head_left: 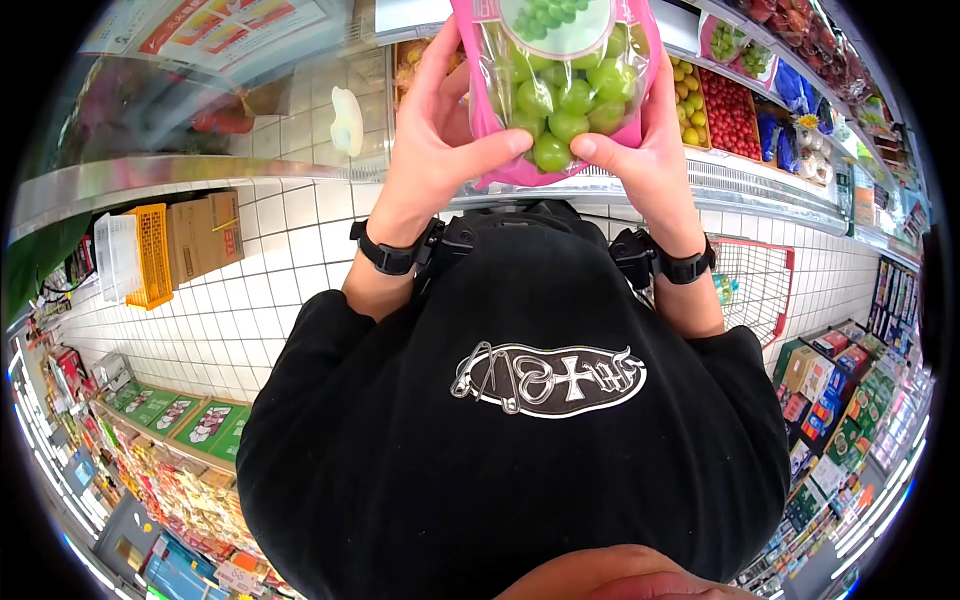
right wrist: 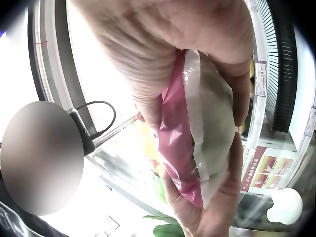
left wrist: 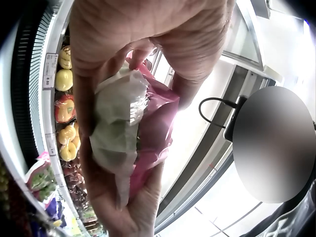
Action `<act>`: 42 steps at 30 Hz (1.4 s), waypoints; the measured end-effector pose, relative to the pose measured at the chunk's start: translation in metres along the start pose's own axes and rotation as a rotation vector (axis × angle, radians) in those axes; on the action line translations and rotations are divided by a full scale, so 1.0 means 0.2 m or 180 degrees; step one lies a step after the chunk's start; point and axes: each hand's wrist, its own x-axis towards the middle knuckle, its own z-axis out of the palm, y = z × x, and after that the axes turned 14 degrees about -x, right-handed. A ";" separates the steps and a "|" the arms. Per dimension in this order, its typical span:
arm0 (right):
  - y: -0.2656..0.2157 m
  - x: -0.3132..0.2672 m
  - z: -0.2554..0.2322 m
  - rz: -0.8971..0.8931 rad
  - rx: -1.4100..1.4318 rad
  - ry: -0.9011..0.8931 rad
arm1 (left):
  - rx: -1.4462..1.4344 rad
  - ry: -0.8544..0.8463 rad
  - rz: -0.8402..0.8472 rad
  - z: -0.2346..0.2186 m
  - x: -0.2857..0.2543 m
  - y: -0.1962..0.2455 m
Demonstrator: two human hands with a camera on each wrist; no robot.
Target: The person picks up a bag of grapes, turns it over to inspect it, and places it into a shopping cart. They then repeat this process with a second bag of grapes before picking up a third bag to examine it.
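Observation:
A pink-edged clear bag of green grapes (head_left: pixel 575 95) is held up at the top of the head view, between both hands. The left hand (head_left: pixel 430 140) grips its left side, thumb across the front. On the right side the right hand (head_left: pixel 645 150) grips it the same way. Seen edge-on, the bag (left wrist: pixel 116 128) shows a whitish side and a pink side in the left wrist view, with the left hand (left wrist: pixel 148 34) around it. The right wrist view shows the bag (right wrist: pixel 212 123) under the right hand (right wrist: pixel 182 44). Fingers behind the bag are mostly hidden in the head view.
A refrigerated shelf holds yellow fruit (head_left: pixel 690 105) and red fruit (head_left: pixel 730 112) beyond the hands. A shopping cart (head_left: pixel 760 285) stands at the right. An orange crate (head_left: pixel 150 257) and a cardboard box (head_left: pixel 203 238) are on the left. Tiled floor (head_left: pixel 290 240) surrounds the person.

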 end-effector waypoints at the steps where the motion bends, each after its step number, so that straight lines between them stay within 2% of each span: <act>1: 0.00 0.00 0.01 -0.0058 0.0019 -0.0018 | -0.0028 -0.0131 0.0082 -0.01 0.00 -0.01; 5: 0.00 0.05 0.02 -0.0545 -0.0293 -0.0044 | 0.0393 -0.0287 0.0299 -0.01 -0.02 -0.02; 8: 0.02 0.05 0.04 -0.0498 0.0035 0.0121 | 0.0411 -0.0363 0.0321 0.00 -0.03 -0.02; 11: 0.02 0.03 0.02 -0.0358 -0.0033 0.0071 | 0.0186 -0.0327 0.0421 0.01 -0.06 -0.05; 14: 0.03 0.03 0.00 -0.0551 -0.0050 -0.0042 | 0.0197 -0.0408 0.0520 -0.02 -0.05 -0.08; 19: 0.02 -0.01 0.00 -0.0298 -0.0417 0.0145 | -0.0128 -0.0338 0.0756 0.04 0.01 -0.09; 22: 0.00 -0.02 0.01 -0.0305 -0.0469 0.0174 | 0.0104 -0.0203 0.0081 0.05 -0.01 -0.08; 26: 0.00 -0.02 -0.02 -0.0264 -0.0585 0.0095 | 0.0261 -0.0277 0.0283 0.05 0.02 -0.13; 34: 0.01 -0.01 -0.04 -0.0283 -0.0302 0.0022 | 0.0434 -0.0271 0.0270 0.06 0.04 -0.14; 37: 0.02 -0.02 -0.04 -0.0071 -0.0367 0.0165 | 0.0495 -0.0255 0.0226 0.05 0.03 -0.15; 42: 0.02 -0.01 -0.03 -0.0088 -0.0353 0.0239 | 0.0566 -0.0276 0.0180 0.03 0.02 -0.15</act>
